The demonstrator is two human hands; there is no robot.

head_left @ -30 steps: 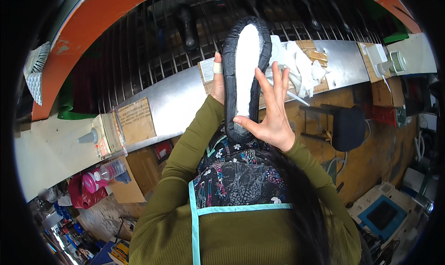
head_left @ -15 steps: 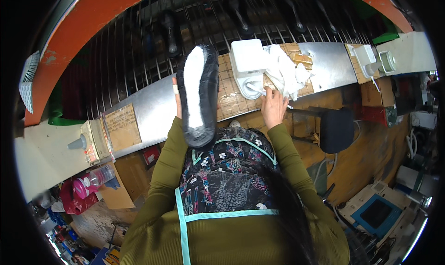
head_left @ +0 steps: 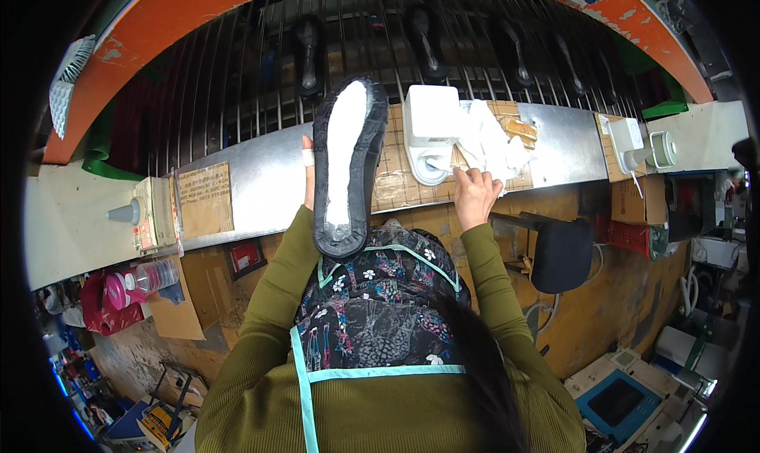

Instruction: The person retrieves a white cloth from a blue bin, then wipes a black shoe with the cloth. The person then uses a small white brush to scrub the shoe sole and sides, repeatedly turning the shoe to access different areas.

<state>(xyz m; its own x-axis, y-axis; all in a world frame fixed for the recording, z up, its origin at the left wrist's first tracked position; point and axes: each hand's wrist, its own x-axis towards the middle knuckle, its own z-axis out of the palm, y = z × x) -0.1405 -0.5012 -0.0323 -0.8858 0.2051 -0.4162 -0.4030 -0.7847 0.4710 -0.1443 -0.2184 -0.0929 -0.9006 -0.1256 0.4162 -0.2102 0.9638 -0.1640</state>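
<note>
My left hand [head_left: 309, 168] holds up a black shoe [head_left: 340, 160], its underside facing me with a long white strip down the middle. Most of that hand is hidden behind the shoe, and a pale wrap shows on one finger. Over the bench, my right hand [head_left: 475, 193] has its fingers pinched together on a thin white stick [head_left: 453, 169], whose other end reaches the round mouth of a white plastic dispenser [head_left: 431, 111]. What tip the stick has cannot be made out. Crumpled white cloth [head_left: 480, 136] lies beside the dispenser.
Cardboard [head_left: 396, 185] covers part of the metal bench [head_left: 265, 182]. Beyond it, a rack of metal rods [head_left: 237, 97] carries several black shoes [head_left: 427, 45]. An orange frame [head_left: 150, 37] arches over the rack. To the right stand a black chair [head_left: 560, 255] and another white dispenser [head_left: 625, 140].
My right hand has turned and closed more tightly round the stick at the dispenser's mouth. The shoe in my left hand stays nearly in place; the whole view has shifted slightly.
</note>
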